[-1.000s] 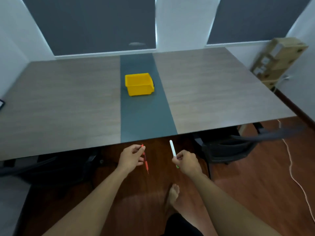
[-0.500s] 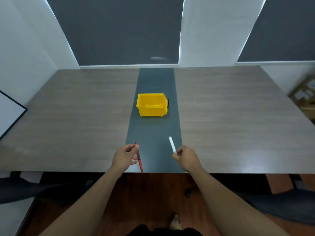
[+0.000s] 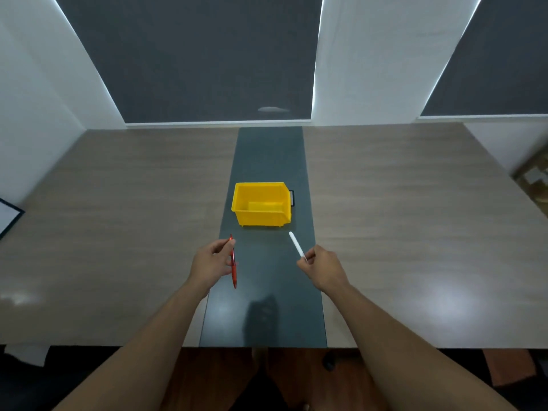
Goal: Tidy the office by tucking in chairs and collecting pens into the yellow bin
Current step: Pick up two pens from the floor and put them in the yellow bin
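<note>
A yellow bin [image 3: 261, 216] stands on the dark strip down the middle of the table [image 3: 400, 221]; its inside shows no pens. My left hand [image 3: 212, 264] is closed on a red pen [image 3: 233, 266] that hangs point down, just short of the bin and to its left. My right hand [image 3: 321, 266] grips a white pen [image 3: 296, 244] whose tip slants up toward the bin's near right corner. Both hands hover over the table, a short way in front of the bin.
A small dark object [image 3: 292, 198] lies against the bin's right side. A framed white board [image 3: 7, 216] leans at the left wall. A cardboard box [image 3: 532, 179] sits at the far right. Dark chair parts [image 3: 330, 361] show under the table's near edge.
The view has come closer to the table and both hands, each with its pen, have moved forward over the table toward the bin.
</note>
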`<move>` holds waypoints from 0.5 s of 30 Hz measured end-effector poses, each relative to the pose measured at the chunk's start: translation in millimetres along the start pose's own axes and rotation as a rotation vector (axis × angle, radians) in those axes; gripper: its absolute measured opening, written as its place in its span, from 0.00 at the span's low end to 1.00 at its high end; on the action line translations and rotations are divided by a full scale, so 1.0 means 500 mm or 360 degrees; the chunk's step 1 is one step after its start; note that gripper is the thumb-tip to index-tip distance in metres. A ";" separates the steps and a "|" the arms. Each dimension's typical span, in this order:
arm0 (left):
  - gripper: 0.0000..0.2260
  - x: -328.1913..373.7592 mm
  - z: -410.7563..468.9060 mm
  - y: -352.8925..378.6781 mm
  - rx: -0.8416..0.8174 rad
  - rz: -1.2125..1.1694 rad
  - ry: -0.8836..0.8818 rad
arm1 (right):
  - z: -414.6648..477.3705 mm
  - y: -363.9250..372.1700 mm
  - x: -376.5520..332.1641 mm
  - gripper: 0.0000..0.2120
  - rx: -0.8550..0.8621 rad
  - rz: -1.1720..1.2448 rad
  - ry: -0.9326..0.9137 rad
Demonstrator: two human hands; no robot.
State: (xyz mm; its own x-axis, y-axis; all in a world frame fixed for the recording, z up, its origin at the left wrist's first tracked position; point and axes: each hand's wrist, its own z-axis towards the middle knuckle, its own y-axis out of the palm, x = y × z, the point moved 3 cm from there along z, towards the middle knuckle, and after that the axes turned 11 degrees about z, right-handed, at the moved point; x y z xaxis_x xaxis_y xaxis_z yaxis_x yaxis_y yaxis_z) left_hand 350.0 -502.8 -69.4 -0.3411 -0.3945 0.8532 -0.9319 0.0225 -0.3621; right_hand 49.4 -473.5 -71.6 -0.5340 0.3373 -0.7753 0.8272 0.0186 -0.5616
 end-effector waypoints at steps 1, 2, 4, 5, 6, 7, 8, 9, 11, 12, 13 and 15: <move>0.13 0.011 0.026 0.000 -0.0014 -0.0003 0.0005 | 0.021 0.003 -0.010 0.07 0.0004 0.0001 -0.0002; 0.14 0.022 0.052 0.000 -0.0036 -0.0008 0.0009 | 0.043 0.006 -0.021 0.07 0.0009 -0.0002 -0.0004; 0.13 0.045 0.109 -0.002 -0.0085 -0.0018 0.0012 | 0.096 0.012 -0.044 0.07 0.0039 -0.0012 -0.0001; 0.13 0.055 0.130 -0.001 -0.0110 -0.0016 0.0018 | 0.116 0.013 -0.053 0.07 0.0051 -0.0017 0.0002; 0.13 0.064 0.152 -0.001 -0.0129 -0.0006 0.0018 | 0.135 0.014 -0.061 0.07 0.0054 -0.0027 0.0000; 0.13 0.072 0.188 -0.004 -0.0150 -0.0008 0.0010 | 0.166 0.018 -0.073 0.07 0.0054 -0.0042 0.0005; 0.14 0.080 0.224 -0.008 -0.0166 -0.0007 0.0003 | 0.196 0.024 -0.085 0.06 0.0054 -0.0059 0.0007; 0.14 0.086 0.261 -0.012 -0.0174 -0.0001 -0.0008 | 0.226 0.031 -0.096 0.05 0.0058 -0.0066 0.0009; 0.15 0.095 0.331 -0.018 -0.0187 0.0021 -0.0040 | 0.279 0.046 -0.114 0.05 0.0065 -0.0063 0.0027; 0.15 0.098 0.362 -0.021 -0.0195 0.0047 -0.0053 | 0.303 0.057 -0.121 0.06 0.0063 -0.0068 0.0038; 0.14 0.101 0.393 -0.022 -0.0206 0.0091 -0.0069 | 0.325 0.069 -0.127 0.07 0.0060 -0.0074 0.0052; 0.14 0.106 0.450 -0.018 -0.0244 0.0176 -0.0098 | 0.367 0.095 -0.134 0.08 0.0053 -0.0066 0.0078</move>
State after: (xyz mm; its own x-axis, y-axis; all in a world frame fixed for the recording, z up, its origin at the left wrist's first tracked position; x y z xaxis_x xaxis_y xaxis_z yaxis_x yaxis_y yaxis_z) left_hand 368.2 -730.9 -105.3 -0.4387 -0.4371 0.7852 -0.8986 0.2065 -0.3871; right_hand 92.5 -667.8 -99.1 -0.5579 0.3824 -0.7366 0.7978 0.0025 -0.6030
